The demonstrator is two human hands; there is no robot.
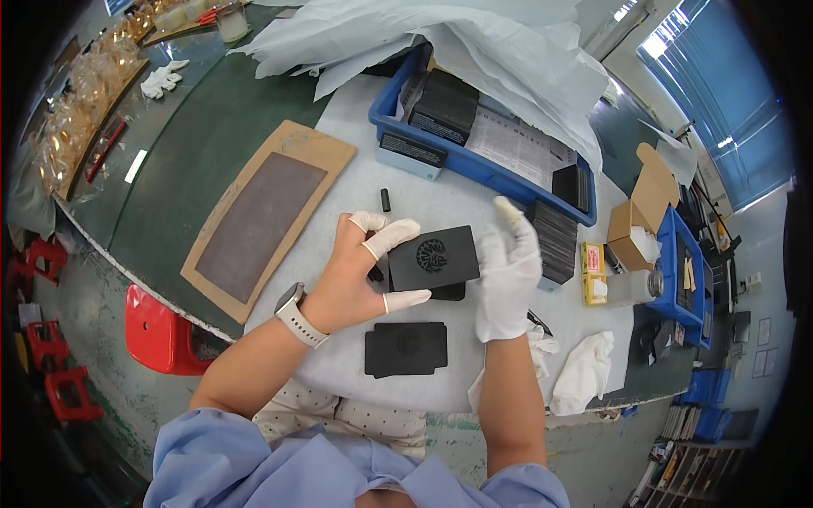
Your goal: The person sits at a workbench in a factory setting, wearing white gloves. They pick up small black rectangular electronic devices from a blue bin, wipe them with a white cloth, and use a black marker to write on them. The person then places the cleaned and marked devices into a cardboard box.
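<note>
My left hand (360,275), with white finger cots on three fingers and a watch at the wrist, holds a flat black box (434,258) with a round emblem on its lid above the white mat. A second black piece (447,292) shows just under it. My right hand (508,271) wears a white glove and touches the box's right edge with its fingers spread upward. A flat black insert (406,348) lies on the mat (339,372) below both hands. A small black cylinder (386,200) rests on the mat farther away.
A blue bin (474,165) with black boxes and printed sheets stands behind, under white wrapping sheets (440,42). A stack of black boxes (556,241) sits to the right. A cardboard sheet with a grey pad (267,216) lies left. White cloths (584,368), small cartons (631,237), red stool (161,330).
</note>
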